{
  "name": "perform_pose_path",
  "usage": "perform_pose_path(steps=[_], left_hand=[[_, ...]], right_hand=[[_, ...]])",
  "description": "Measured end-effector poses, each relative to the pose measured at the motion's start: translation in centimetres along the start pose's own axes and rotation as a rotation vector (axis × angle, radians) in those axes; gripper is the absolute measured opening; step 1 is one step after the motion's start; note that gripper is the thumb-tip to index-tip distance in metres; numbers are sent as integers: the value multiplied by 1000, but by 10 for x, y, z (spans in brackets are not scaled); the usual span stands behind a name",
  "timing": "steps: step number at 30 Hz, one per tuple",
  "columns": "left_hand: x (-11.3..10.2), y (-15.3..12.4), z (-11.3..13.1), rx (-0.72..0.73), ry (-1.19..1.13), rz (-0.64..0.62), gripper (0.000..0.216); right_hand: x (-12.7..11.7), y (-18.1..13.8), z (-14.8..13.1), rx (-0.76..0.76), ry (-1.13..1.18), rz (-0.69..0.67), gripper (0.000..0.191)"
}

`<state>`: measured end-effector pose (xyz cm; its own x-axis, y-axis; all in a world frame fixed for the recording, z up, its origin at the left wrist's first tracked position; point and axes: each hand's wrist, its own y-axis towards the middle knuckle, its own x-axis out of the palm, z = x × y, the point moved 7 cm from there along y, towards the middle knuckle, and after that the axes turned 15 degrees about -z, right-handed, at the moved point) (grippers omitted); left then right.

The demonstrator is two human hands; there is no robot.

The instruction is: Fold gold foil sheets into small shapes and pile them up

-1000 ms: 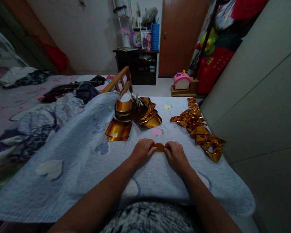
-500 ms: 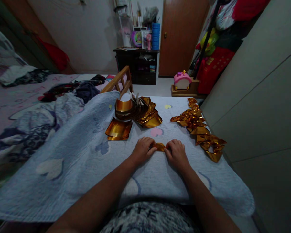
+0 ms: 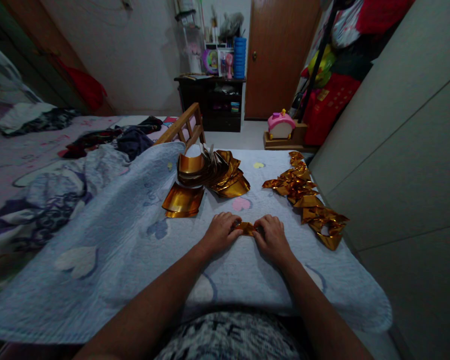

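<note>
A small folded piece of gold foil paper (image 3: 247,229) spans the gap between my hands, just over the blue cloth (image 3: 225,270). My left hand (image 3: 221,231) pinches its left end between thumb and fingers. At its right end, my right hand (image 3: 272,236) grips it the same way; the fingertips hide both ends. Beyond my left hand lies a fanned pile of gold foil sheets (image 3: 230,182), with a few flat sheets (image 3: 183,199) at its near left. To the right sits a row of folded gold foil pieces (image 3: 303,192), heaped against one another.
A wooden rail (image 3: 182,122) stands at the cloth's far left edge. Clothes (image 3: 135,140) lie on a bed at left. A pale cabinet (image 3: 405,150) borders the right side. Farther back are a pink toy (image 3: 281,125) and a dark shelf (image 3: 212,102).
Both hands stay in nearly the same place on the folded foil piece, with only a slight shift of the fingers. The piles have not been disturbed.
</note>
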<state>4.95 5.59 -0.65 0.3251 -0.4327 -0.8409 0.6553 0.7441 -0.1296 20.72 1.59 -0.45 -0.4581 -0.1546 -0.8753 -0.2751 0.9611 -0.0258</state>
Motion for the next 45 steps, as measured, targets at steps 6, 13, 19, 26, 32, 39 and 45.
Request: perform_pose_path(steps=[6, 13, 19, 26, 32, 39, 45], left_hand=[[-6, -3, 3, 61, -148, 11, 10], [-2, -3, 0, 130, -491, 12, 6], [-2, -4, 1, 123, -516, 2, 13], [-3, -4, 0, 82, -553, -24, 20], [-2, -3, -1, 80, -573, -55, 21], [-1, -3, 4, 157, -518, -117, 25], [3, -4, 9, 59, -229, -8, 33]], right_hand=[[-3, -2, 0, -67, 102, 18, 7], [-3, -4, -6, -129, 135, -14, 10], [-2, -2, 0, -112, 170, -17, 14], [-4, -1, 5, -85, 293, 10, 14], [-4, 1, 10, -55, 547, 2, 11], [-4, 4, 12, 30, 369, 1, 6], [-2, 5, 7, 198, -70, 27, 8]])
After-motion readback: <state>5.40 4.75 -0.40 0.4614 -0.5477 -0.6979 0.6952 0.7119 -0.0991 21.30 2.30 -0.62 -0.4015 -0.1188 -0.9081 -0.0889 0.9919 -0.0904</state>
